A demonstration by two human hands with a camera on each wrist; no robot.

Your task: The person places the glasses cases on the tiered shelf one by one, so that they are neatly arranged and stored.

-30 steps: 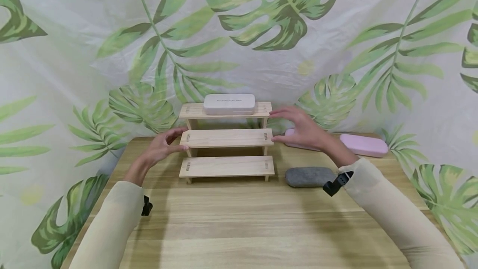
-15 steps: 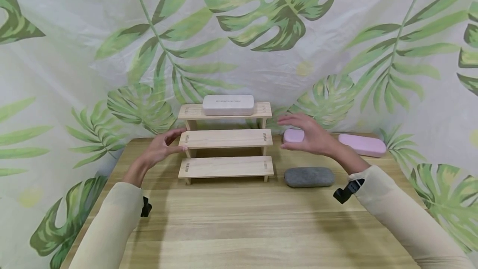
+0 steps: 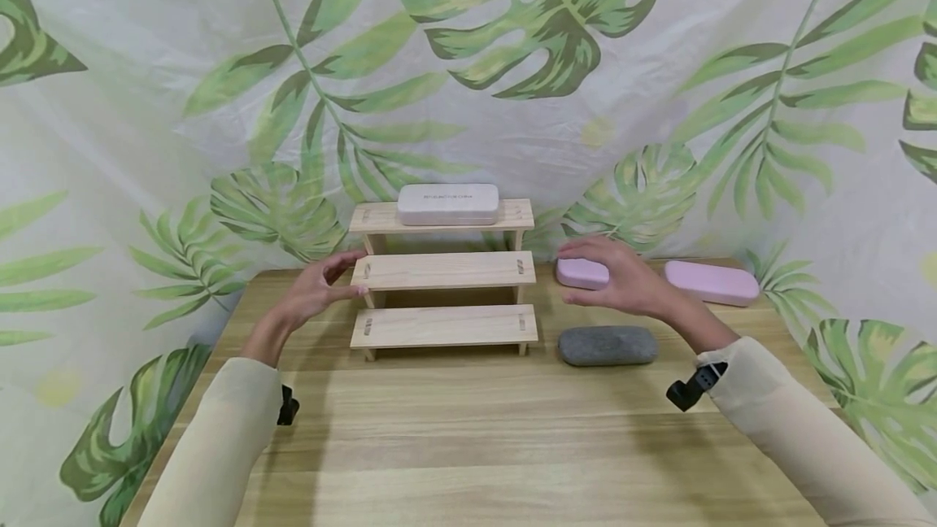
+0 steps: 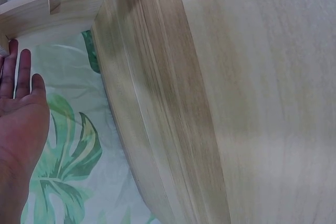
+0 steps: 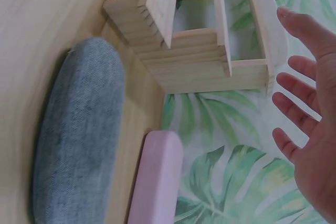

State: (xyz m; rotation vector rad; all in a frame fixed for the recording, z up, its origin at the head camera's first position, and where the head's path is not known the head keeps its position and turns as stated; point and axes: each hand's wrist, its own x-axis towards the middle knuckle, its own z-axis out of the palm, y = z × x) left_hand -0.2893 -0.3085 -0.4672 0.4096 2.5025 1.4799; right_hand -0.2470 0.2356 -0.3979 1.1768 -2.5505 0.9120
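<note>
A three-tier wooden shelf stand (image 3: 443, 269) is at the back of the table, with a white glasses case (image 3: 448, 204) lying on its top tier. My left hand (image 3: 311, 295) is at the left end of the middle tier, thumb and fingers apart. The left wrist view shows its fingers extended, fingertips right at the wood. To the right of the stand, my right hand (image 3: 618, 275) hangs with fingers and thumb spread and holds nothing. It partly hides a pink glasses case (image 3: 581, 272). In front of that lies a grey fabric glasses case (image 3: 607, 346).
A second pink case (image 3: 712, 282) lies at the table's back right. The wooden table (image 3: 468, 437) ends at the back against a leaf-patterned cloth (image 3: 468, 63). Dark wrist cameras are strapped at both sleeves.
My right hand has drawn away from the right side of the stand, moving right and slightly down. My left hand stays at the left end, and the stand and cases keep their places.
</note>
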